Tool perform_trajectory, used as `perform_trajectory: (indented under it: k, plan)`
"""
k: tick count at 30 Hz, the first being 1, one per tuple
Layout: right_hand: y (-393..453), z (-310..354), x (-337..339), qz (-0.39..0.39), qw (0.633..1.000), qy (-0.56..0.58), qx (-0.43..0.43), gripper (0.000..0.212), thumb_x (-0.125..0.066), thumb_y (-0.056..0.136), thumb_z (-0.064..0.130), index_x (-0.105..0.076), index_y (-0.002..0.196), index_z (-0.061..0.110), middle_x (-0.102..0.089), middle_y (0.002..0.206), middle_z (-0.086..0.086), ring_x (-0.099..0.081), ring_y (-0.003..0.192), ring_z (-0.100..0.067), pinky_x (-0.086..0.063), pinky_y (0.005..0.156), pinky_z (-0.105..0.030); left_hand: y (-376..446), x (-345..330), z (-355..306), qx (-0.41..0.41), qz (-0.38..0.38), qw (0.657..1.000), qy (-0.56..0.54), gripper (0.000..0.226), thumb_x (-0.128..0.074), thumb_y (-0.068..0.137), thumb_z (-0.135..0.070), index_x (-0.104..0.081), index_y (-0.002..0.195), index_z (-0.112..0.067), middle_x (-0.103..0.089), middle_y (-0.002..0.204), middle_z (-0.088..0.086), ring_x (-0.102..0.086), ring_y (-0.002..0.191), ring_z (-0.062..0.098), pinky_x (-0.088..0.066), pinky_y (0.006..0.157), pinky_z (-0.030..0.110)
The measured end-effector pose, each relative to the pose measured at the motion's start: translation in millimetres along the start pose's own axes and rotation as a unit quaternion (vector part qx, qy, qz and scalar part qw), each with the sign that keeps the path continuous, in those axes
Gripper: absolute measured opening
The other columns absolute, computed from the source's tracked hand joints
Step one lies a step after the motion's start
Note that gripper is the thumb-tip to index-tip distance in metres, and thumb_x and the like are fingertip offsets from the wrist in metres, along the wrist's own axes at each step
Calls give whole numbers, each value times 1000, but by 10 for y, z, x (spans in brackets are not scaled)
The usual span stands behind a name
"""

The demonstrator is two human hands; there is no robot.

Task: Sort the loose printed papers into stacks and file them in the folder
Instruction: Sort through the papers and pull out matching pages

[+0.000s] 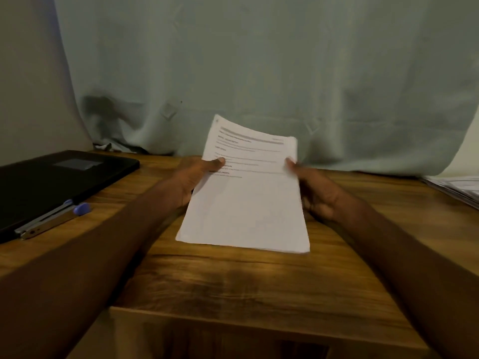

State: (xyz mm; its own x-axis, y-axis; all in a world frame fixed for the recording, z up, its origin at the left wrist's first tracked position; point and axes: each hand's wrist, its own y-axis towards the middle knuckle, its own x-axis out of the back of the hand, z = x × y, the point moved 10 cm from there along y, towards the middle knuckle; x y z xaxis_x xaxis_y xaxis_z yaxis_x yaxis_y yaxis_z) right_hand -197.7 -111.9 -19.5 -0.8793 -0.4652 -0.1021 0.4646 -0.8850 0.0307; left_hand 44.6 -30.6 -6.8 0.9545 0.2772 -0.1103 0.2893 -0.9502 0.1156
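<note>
Wooden desk (233, 281) | both hands grip paper stack (246, 203) by its sides, thumbs on top

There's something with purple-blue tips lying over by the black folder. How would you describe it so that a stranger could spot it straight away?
Start at the wooden table and look to its left side, where a black folder lies flat. Along the folder's near edge, partly on it, lies a long metal paper fastener. It is the only shiny silver thing there, with purple-blue tips at its right end.

Probably a home desk corner; wooden table (233, 281) with a black folder (51, 182) on its left side; pale curtain (259, 60) behind the table.
</note>
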Motion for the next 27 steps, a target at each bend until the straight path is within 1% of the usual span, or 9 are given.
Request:
perform_trajectory:
  k: [2,5,9,12,14,16,18,23,27]
  plan:
    - [-40,-26,-197,64,996,-56,-1,42,-74,91,25,-66,130,10,-74,121,-12,-71,112,-31,-57,95,-48,20,131,-88,-31,-38,999,-24,35,-73,94,-19,-68,127,-6,-74,122,14,-75,102,31,-61,88,44]
    - [-31,172,-219,6,995,-3,96,31,-70,94,10,-67,124,3,-75,116,-13,-73,107,-32,-58,95,-48,-47,6,-242,-63,19,996,-57,36,-70,95,-19,-66,130,-9,-73,123,12,-73,109,31,-61,91,44]
    - [-180,480,-154,-91,969,6,228,26,-65,100,15,-68,126,14,-77,115,0,-74,104,-19,-61,89,-38,-155,-221,-294,-77,78,993,-32,39,-72,92,-14,-65,131,-13,-74,123,10,-71,113,31,-58,96,47]
    - [-390,666,-221,-99,950,-37,293,29,-62,102,21,-65,131,18,-75,116,6,-72,103,-8,-60,84,-27,-174,-154,-439,-138,15,990,-22,34,-78,86,-14,-70,119,-15,-76,116,8,-73,107,29,-60,92,43]
    - [-476,722,-280,-94,945,-30,311,29,-64,100,19,-65,129,15,-74,113,7,-72,98,-1,-57,74,-16,-201,-92,-550,-178,-16,984,15,26,-79,86,-18,-70,110,-25,-78,108,-2,-74,100,19,-61,82,30]
    - [-441,668,-309,-88,951,-23,295,21,-69,97,19,-66,118,20,-75,102,10,-73,91,-1,-57,70,-17,-201,-117,-547,-191,-16,980,59,27,-81,86,-21,-67,106,-32,-75,102,-13,-73,90,4,-58,71,18]
    - [-337,523,-342,-76,964,-27,252,16,-72,95,24,-65,108,27,-76,96,6,-74,94,-16,-62,79,-35,-161,-144,-418,-180,-18,980,79,29,-81,85,-20,-65,103,-35,-72,101,-15,-71,86,-3,-56,69,16]
    - [-159,354,-276,-86,979,-23,183,18,-80,88,25,-67,99,28,-76,97,6,-73,91,-18,-61,88,-50,-59,-66,-277,-138,-42,989,17,33,-85,82,-16,-69,109,-26,-76,113,5,-72,105,26,-59,94,49]
    - [-56,209,-272,-56,990,-36,128,28,-83,85,25,-71,109,18,-78,107,-4,-75,99,-24,-58,95,-51,0,-21,-198,-108,-40,992,-52,32,-82,84,-5,-71,108,-22,-78,109,7,-74,102,30,-59,92,53]
